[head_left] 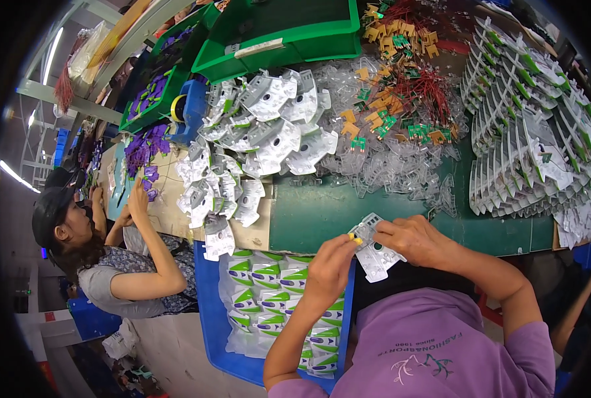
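Above my lap, at the table's front edge, a white and grey plastic housing part (375, 261) with slots and holes is held tilted. My right hand (416, 241) grips its upper right side, thumb and fingers closed. My left hand (328, 266) is closed in a pinch at the part's upper left. A small bright yellow piece (355, 238) shows at its fingertips, against the part; its exact kind is too small to make out. Beyond my hands lies a heap of clear plastic pieces (388, 162), topped with orange-yellow tabs, green circuit boards (418, 132) and red wires (435, 93).
White-grey housings (275, 142) are piled left of centre; tall stacks of them (534, 146) stand right. Green bins (289, 50) line the back, near a blue tape dispenser (188, 111). A blue crate (209, 312) holds bagged white-green units. A co-worker (136, 259) handles purple pieces at left.
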`<state>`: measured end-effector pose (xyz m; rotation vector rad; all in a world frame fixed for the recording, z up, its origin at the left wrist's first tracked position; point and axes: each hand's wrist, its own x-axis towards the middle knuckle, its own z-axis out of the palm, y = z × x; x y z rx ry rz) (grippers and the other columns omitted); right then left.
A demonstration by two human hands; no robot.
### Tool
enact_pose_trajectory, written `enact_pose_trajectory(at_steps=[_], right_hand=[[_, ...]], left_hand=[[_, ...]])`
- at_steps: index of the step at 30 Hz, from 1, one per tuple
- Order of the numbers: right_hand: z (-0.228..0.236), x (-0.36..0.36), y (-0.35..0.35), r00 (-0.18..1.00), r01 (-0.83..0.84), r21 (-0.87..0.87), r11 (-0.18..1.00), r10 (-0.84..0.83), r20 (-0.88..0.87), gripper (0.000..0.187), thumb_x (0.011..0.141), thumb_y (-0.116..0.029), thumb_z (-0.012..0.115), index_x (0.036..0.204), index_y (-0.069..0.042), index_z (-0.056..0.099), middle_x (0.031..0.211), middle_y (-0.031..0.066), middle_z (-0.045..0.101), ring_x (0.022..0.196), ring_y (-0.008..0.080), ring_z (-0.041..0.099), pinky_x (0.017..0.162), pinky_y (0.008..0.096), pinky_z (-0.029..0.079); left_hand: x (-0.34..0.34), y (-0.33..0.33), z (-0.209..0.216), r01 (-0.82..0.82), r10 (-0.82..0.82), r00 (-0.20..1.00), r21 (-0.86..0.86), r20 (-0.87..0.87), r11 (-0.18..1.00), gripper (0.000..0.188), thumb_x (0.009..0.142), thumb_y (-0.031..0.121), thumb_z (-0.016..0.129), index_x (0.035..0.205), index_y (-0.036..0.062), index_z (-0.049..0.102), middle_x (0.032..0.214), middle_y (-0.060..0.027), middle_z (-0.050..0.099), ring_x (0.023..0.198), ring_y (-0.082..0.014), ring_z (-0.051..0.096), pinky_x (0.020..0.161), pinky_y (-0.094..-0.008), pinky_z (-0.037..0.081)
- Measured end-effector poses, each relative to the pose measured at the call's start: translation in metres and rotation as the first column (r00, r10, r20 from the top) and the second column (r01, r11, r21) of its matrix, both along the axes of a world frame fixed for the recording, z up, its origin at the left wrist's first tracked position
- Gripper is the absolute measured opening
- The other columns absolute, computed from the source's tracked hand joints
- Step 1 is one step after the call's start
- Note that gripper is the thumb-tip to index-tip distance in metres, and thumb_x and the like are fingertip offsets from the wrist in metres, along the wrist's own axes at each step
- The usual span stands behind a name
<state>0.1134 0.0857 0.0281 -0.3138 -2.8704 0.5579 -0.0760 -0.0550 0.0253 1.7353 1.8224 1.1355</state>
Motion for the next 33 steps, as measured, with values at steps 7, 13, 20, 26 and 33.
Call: enact_pose_trajectory(at_steps=[7,13,20,26,33], right_hand=[[-0.013,0.003,0.001,0.995,-0.051,0.085,0.995,0.058,-0.083,0.031,0.072,-0.007,0.065,0.103,-0.002,0.063,0.086,0.0043,0.059,0.068,0.0196,0.062,0.055,0.0345,0.051],[-0.009,0.0,0.0,0.986,0.007,-0.001,1.0,-0.007,-0.164,0.022,0.072,-0.007,0.067,0.093,-0.005,0.062,0.083,0.006,0.057,0.067,0.0221,0.062,0.054,0.0365,0.049],[-0.007,0.002,0.0,0.971,0.15,-0.156,0.976,-0.175,-0.161,0.014,0.079,-0.008,0.069,0.09,-0.006,0.06,0.087,0.0071,0.056,0.07,0.0274,0.063,0.057,0.0402,0.049],[0.014,0.014,-0.005,0.983,0.147,-0.271,0.951,-0.17,-0.062,0.026,0.08,-0.016,0.072,0.099,-0.001,0.061,0.1,0.0151,0.054,0.083,0.0325,0.063,0.067,0.0447,0.052],[0.013,0.022,-0.007,0.981,0.178,-0.351,0.92,-0.192,-0.007,0.027,0.081,-0.018,0.072,0.098,0.001,0.065,0.102,0.0156,0.055,0.086,0.035,0.062,0.071,0.0456,0.052]], left_hand=[[0.006,0.01,-0.005,0.183,-0.134,0.923,0.103,-0.361,0.978,0.032,0.073,-0.009,0.064,0.105,-0.0041,0.068,0.107,-0.0155,0.064,0.103,-0.0317,0.065,0.087,-0.0396,0.054],[0.013,0.013,-0.012,0.196,-0.153,0.887,0.057,-0.436,0.979,0.03,0.075,-0.003,0.066,0.105,-0.0039,0.068,0.107,-0.0139,0.066,0.106,-0.0308,0.065,0.088,-0.0394,0.052],[0.018,0.012,-0.036,0.092,-0.041,0.966,0.193,-0.254,0.977,0.03,0.076,0.001,0.077,0.105,-0.0022,0.067,0.103,-0.0126,0.068,0.103,-0.0298,0.066,0.083,-0.0383,0.051],[0.023,0.008,-0.048,-0.033,0.044,0.998,0.224,-0.048,0.974,0.055,0.076,-0.004,0.076,0.126,0.0001,0.055,0.103,-0.0133,0.068,0.092,-0.0304,0.063,0.079,-0.0395,0.049],[0.012,0.021,-0.033,0.2,-0.192,0.978,0.116,-0.076,0.973,0.056,0.081,-0.005,0.067,0.134,0.0022,0.05,0.112,-0.0104,0.068,0.096,-0.0298,0.059,0.083,-0.0403,0.042]])
